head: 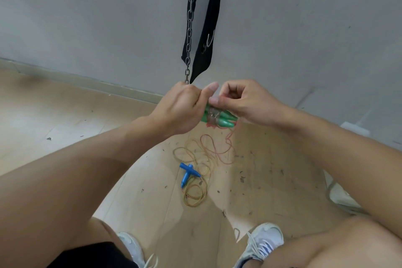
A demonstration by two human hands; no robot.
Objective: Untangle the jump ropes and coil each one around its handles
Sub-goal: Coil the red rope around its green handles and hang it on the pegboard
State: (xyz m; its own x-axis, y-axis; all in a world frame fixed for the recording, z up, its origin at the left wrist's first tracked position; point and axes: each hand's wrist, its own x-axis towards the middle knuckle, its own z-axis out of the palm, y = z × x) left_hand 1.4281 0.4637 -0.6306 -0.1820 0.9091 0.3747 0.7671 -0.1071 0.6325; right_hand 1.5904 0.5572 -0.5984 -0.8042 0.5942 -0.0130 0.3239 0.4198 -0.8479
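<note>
My left hand [181,107] grips the two green handles [224,120] held side by side, with several turns of red rope wound around their middle. My right hand [241,100] pinches the red rope [219,148] just above the handles; the rest of that rope hangs down to loose loops on the floor. Below lie two blue handles [188,173], crossed, with their yellow rope [193,193] in slack loops. The red and yellow loops overlap on the floor.
A black strap [206,35] and a metal chain [190,26] hang against the grey wall right behind my hands. The wooden floor [65,119] is littered with small debris. My white shoes [261,243] stand at the bottom of the view.
</note>
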